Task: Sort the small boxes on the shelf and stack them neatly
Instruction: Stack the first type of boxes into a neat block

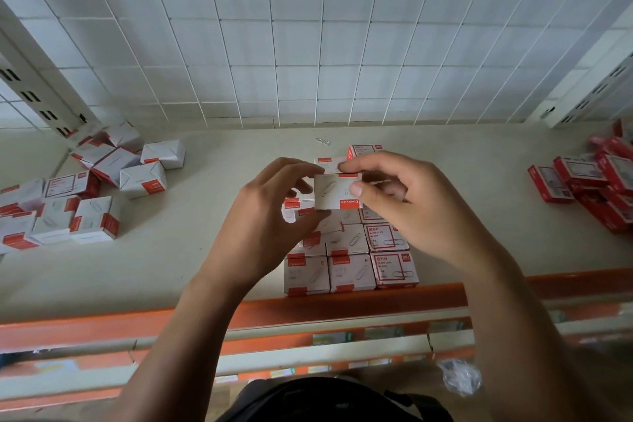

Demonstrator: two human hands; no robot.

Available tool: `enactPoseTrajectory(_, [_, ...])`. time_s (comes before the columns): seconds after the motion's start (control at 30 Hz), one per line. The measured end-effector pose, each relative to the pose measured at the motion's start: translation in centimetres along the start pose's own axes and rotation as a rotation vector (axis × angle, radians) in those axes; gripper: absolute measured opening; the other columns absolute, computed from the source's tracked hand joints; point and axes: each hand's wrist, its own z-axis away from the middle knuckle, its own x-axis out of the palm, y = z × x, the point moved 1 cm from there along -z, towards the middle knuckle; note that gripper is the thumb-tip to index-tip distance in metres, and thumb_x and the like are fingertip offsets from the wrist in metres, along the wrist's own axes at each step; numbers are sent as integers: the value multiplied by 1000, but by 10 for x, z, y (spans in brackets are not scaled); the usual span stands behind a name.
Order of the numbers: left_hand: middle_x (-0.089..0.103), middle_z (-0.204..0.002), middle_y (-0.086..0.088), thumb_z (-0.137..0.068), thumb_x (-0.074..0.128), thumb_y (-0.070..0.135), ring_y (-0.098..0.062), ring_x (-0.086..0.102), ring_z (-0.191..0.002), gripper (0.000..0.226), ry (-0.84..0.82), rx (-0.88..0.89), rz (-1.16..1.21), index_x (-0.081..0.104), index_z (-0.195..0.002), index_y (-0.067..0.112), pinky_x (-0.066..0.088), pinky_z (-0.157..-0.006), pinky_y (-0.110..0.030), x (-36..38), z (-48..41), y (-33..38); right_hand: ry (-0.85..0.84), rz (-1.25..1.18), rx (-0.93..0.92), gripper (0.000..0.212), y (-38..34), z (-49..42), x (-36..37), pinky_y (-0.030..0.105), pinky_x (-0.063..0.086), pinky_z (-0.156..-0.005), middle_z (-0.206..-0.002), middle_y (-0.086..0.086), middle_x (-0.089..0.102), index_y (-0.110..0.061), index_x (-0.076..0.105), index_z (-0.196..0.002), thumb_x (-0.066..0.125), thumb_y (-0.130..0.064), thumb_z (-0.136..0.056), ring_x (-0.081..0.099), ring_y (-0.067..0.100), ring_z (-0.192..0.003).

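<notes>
Box (337,192) is pinched between both hands, held clear of the shelf (191,250). Left hand (270,216) clamps its left end, fingers curled over the top edge and thumb under the bottom edge. The right hand (414,205) clamps the right end, forefinger on the top edge and thumb pressed on the face. The long axis runs left to right, from one set of fingertips to the other, and both hands look equally near. Print on the face reads upside down, with the red band by the right thumb. Stack (349,260) lies just below the fingers and runs toward the person in 3 columns; how many rows the hands hide I cannot tell. Its boxes show their print upright, so the held one probably needs a half turn before going down. Loose pile (85,195) lies well left of the left fingers, red boxes (589,181) well right of the right fingers.
</notes>
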Motion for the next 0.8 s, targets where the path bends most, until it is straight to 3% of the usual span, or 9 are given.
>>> enactPoseTrajectory(0.13, [62,-118,5,-77,79,7,-7,61,-90,44,5,19,-3,64,-117,16,52,-76,-20,-5,-4,-4,29,135,-67,18,-5,-7,4,12,47,-93,-117,-12,68,-21,70,-106,70,-21,-89,60,-1,-110])
enactPoseTrajectory(0.2, [61,-120,6,-78,77,3,-9,61,-90,44,-19,54,12,66,-118,17,54,-77,-24,-8,-7,-6,9,66,-44,11,-7,-11,7,11,49,-84,-104,-9,71,-16,69,-97,73,-16,-87,66,1,-96])
enactPoseTrajectory(0.3, [62,-120,8,-79,76,3,-8,62,-88,47,-37,74,52,65,-122,18,54,-76,-28,-13,-9,-8,-35,-12,1,18,-9,-18,10,13,47,-71,-98,-10,73,-19,65,-103,72,-15,-87,66,1,-83])
enactPoseTrajectory(0.47, [65,-113,8,-86,71,12,-6,66,-89,35,46,-36,97,64,-119,16,55,-79,-25,-15,-9,-12,3,-107,-2,39,-16,-23,14,37,55,-74,-99,-7,62,-33,59,-124,62,-9,-93,65,22,-81])
enactPoseTrajectory(0.57, [68,-107,7,-93,61,16,-6,67,-88,22,61,-62,126,67,-114,13,55,-79,-26,-15,-9,-13,50,-139,12,36,-18,-25,20,53,55,-73,-106,-2,62,-33,60,-124,54,-10,-98,70,28,-81])
enactPoseTrajectory(0.7, [66,-109,8,-97,50,30,-8,66,-93,31,40,-43,137,65,-118,13,53,-79,-24,-19,-8,-12,137,-178,84,26,-16,-27,29,36,61,-74,-109,-1,64,-21,57,-121,59,-15,-96,72,8,-84])
enactPoseTrajectory(0.8, [63,-113,6,-88,68,34,-8,64,-93,43,11,-31,125,60,-124,12,51,-78,-19,-21,-7,-14,205,-217,118,29,-13,-25,36,31,61,-76,-108,-3,65,-22,56,-120,65,-22,-93,72,8,-84])
